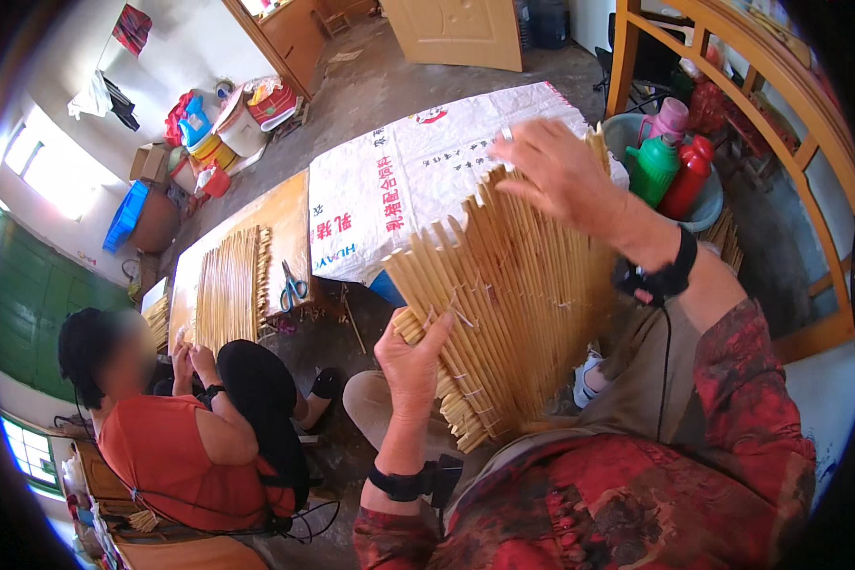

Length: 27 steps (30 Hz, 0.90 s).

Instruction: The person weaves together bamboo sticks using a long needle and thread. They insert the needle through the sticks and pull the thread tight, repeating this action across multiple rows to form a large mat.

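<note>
A mat of tan plant stalks (518,285), bound side by side with thin thread, stands tilted over my lap. Its ends form an uneven edge at the top. My left hand (410,361) grips the mat's left edge, thumb on the face turned to me, the other fingers mostly hidden behind. Over the mat's upper edge is my right hand (560,180), slightly blurred, its fingers stretched out and apart. Whether its fingers touch the stalk tips I cannot tell. Behind the mat, a printed white woven sack (418,161) covers part of the low table.
At left, a person in an orange top (176,442) sits by another stalk mat (230,285) on the table's wooden part. Scissors with blue handles (293,285) lie near it. To my right, a basin (711,214) holds green and red flasks beside a wooden frame (788,171).
</note>
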{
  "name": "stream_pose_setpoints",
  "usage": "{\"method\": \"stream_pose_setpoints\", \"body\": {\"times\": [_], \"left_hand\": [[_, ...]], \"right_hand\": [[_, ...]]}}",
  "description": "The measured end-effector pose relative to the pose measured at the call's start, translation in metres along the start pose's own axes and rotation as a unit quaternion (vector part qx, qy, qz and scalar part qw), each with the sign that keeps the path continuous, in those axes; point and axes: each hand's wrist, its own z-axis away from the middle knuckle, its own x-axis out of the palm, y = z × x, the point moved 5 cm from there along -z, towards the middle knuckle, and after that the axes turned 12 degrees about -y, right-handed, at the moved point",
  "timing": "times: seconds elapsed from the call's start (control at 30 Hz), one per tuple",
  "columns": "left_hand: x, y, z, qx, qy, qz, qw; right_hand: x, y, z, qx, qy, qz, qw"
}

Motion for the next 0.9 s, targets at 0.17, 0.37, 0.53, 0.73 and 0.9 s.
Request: {"method": "stream_pose_setpoints", "body": {"times": [0.17,0.37,0.53,0.73,0.9], "left_hand": [[0.017,-0.006,-0.008,-0.02,-0.014,-0.076,0.997],[0.036,-0.001,-0.014,0.003,-0.027,-0.19,0.981],[0.04,0.008,-0.014,0.001,-0.035,-0.238,0.971],[0.047,0.005,-0.021,0.01,-0.048,-0.269,0.962],[0.053,0.001,-0.018,0.015,-0.02,-0.246,0.969]], "right_hand": [[0.04,-0.045,0.051,0.174,-0.231,-0.369,0.884],[0.08,-0.04,0.069,0.204,-0.227,-0.505,0.807],[0.082,-0.04,0.071,0.318,-0.304,-0.653,0.616],[0.084,-0.046,0.074,0.253,-0.239,-0.618,0.705],[0.084,-0.045,0.068,0.228,-0.248,-0.628,0.702]]}}
